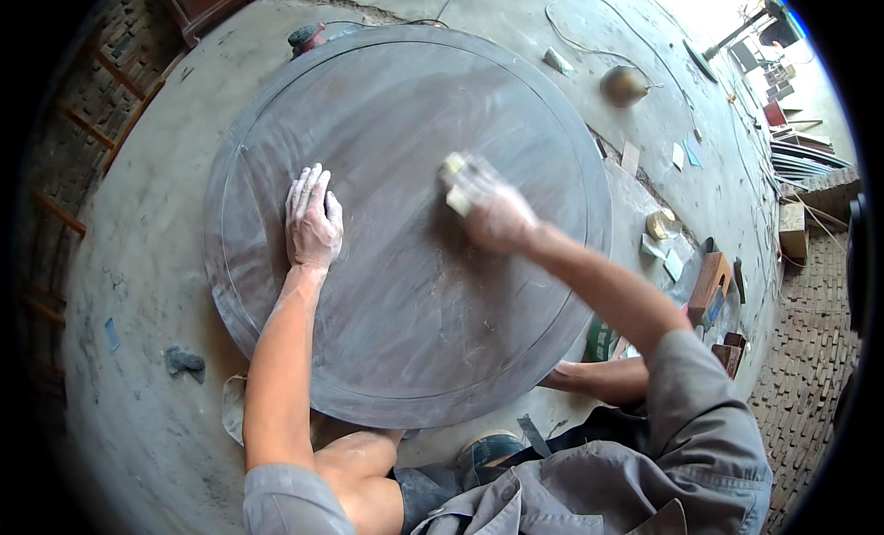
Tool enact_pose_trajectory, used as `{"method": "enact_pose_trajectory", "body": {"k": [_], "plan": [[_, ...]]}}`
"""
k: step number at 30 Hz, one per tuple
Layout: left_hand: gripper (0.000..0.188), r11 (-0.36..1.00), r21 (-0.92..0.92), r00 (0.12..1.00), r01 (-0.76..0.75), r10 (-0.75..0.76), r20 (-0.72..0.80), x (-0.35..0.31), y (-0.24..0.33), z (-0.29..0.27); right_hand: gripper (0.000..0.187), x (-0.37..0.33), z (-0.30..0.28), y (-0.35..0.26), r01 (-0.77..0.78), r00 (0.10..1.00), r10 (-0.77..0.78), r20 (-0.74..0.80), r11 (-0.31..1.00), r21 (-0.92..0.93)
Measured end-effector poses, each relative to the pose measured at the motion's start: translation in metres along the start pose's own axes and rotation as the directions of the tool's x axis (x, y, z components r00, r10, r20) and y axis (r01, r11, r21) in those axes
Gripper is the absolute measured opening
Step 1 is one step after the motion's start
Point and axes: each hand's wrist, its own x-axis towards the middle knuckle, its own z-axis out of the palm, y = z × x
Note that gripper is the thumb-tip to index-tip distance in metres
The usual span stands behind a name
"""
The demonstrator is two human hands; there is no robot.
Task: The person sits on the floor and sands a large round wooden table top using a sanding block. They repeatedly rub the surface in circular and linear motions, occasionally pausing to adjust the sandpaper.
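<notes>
A large round wooden tabletop (387, 323), dark brown-grey with pale dust streaks and a line running round near its rim, lies in front of me. My left hand (313, 220) rests flat on its left part, fingers stretched out and whitened with dust. Right of the middle, my right hand (497, 215) is bent round a pale yellowish sanding block (458, 201) pressed to the surface. Motion blurs this hand and the block, so its exact shape and underside are hidden.
A red and dark power tool (306, 40) sits beyond the far left rim. On the floor at right are a round brownish metal object (624, 86), paper scraps (630, 157), a wooden hand plane (709, 286) and a green container (600, 340). A dark rag (185, 363) lies at left.
</notes>
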Motion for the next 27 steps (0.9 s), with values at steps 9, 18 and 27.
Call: {"method": "enact_pose_trajectory", "body": {"k": [9, 18, 27], "plan": [[0.036, 1.0, 0.007, 1.0, -0.025, 0.025, -0.016, 0.006, 0.001, 0.003, 0.06, 0.02, 0.006, -0.064, -0.102, 0.994, 0.107, -0.034, 0.987, 0.128], [0.036, 1.0, 0.026, 1.0, -0.004, 0.004, 0.006, 0.002, 0.001, -0.002, 0.056, 0.028, -0.002, -0.058, -0.22, 0.965, 0.248, 0.084, 0.942, -0.252], [0.037, 1.0, 0.029, 1.0, -0.001, 0.0, 0.012, -0.001, 0.0, 0.005, 0.06, 0.011, -0.005, 0.025, -0.428, 0.902, 0.429, -0.037, 0.884, -0.189]]}}
